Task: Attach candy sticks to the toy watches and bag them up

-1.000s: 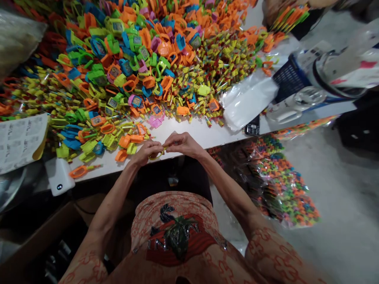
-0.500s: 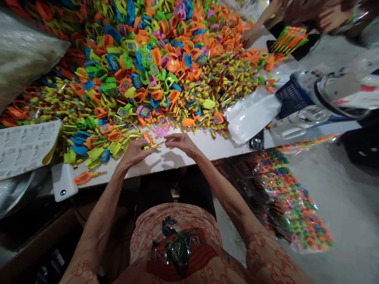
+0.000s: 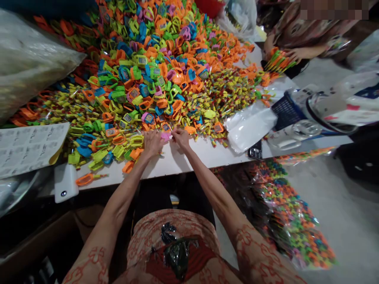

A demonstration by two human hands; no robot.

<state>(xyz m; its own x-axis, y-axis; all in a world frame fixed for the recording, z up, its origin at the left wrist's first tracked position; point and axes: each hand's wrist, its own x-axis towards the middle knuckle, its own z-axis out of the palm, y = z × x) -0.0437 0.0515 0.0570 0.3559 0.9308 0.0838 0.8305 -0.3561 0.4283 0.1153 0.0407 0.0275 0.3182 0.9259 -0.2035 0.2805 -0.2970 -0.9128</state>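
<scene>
A huge pile of toy watches (image 3: 154, 71) in orange, green, blue, yellow and pink covers the white table (image 3: 183, 161). Both my hands reach to the pile's near edge. My left hand (image 3: 152, 142) lies palm down with its fingers curled, and my right hand (image 3: 181, 138) pinches from the other side. Between their fingertips sits a pink toy watch (image 3: 166, 136), which both hands touch. Small yellow wrapped pieces (image 3: 225, 90) lie heaped to the right of my hands.
A printed paper sheet (image 3: 29, 148) and a white device (image 3: 63, 183) lie at the left. Clear plastic bags (image 3: 250, 124), a black phone (image 3: 255, 150) and a blue basket (image 3: 286, 110) sit right. Another person's hand (image 3: 293, 53) holds straps far right. Filled bags (image 3: 284, 209) lie on the floor.
My hands left the table's front edge, where they worked a yellow piece, and moved forward to the pile, closing on the pink watch. The view tilted upward, showing another person.
</scene>
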